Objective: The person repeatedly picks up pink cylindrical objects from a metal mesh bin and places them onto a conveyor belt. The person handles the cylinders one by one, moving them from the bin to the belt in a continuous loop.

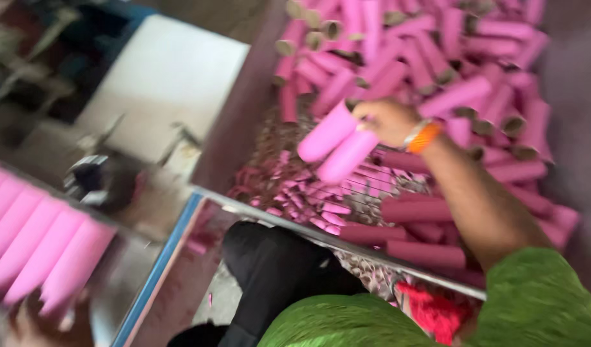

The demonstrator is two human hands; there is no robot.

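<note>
My right hand (387,119) reaches into a big bin and grips two pink cardboard tubes (337,144), holding them by one end above the bin's floor. An orange band sits on that wrist. A heap of the same pink tubes (437,58) fills the far and right part of the bin. At the lower left, several pink tubes (38,241) lie side by side in a row; my left hand (25,324) shows only as a blurred patch under them, and I cannot tell its grip.
Small pink scraps (295,193) litter the bin's floor near its metal front rim (321,236). A white panel (163,80) and dark machine parts (99,177) lie to the left. My dark trouser leg (270,270) is below the rim. The picture is motion-blurred.
</note>
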